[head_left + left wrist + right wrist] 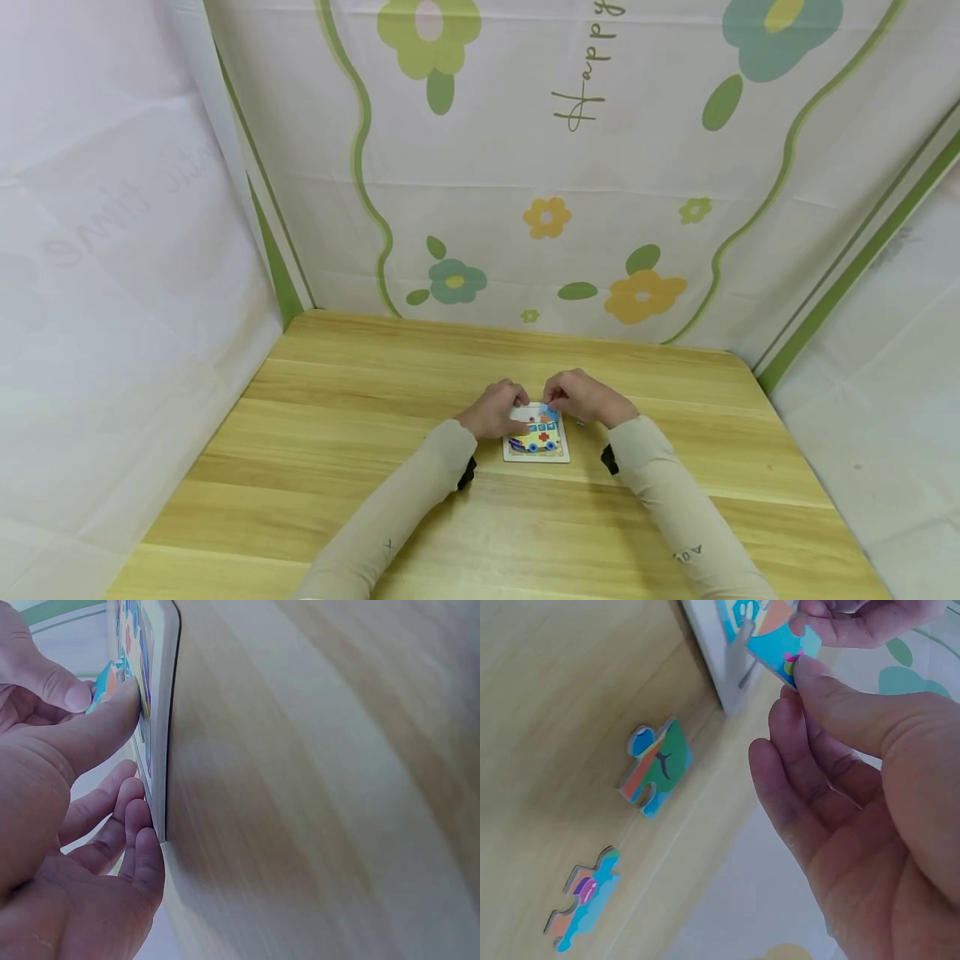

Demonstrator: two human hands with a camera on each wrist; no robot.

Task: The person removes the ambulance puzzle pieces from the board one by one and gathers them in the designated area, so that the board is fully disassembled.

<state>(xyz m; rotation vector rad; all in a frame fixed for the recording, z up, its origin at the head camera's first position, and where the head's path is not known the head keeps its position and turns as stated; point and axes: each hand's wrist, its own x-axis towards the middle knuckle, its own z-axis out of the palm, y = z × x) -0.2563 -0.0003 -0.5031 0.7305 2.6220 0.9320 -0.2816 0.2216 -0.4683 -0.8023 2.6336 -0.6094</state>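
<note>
A small jigsaw puzzle in a white-rimmed tray (540, 460) lies on the wooden table, showing a yellow vehicle with blue wheels and a red cross. My left hand (497, 408) holds the tray at its left side, thumb over the picture and fingertips along the edge, as the left wrist view shows. At the tray's upper right corner, my right hand (588, 397) pinches a blue and orange puzzle piece (780, 651) between thumb and forefinger. The piece is tilted over the tray, and its far side is hidden by fingers.
Two loose pieces lie on the table right of the tray: a green and blue one (673, 761) and a blue and orange one with a pink oval (592, 904). White flowered cloth (487, 167) hangs behind the table (337, 433) and along both sides.
</note>
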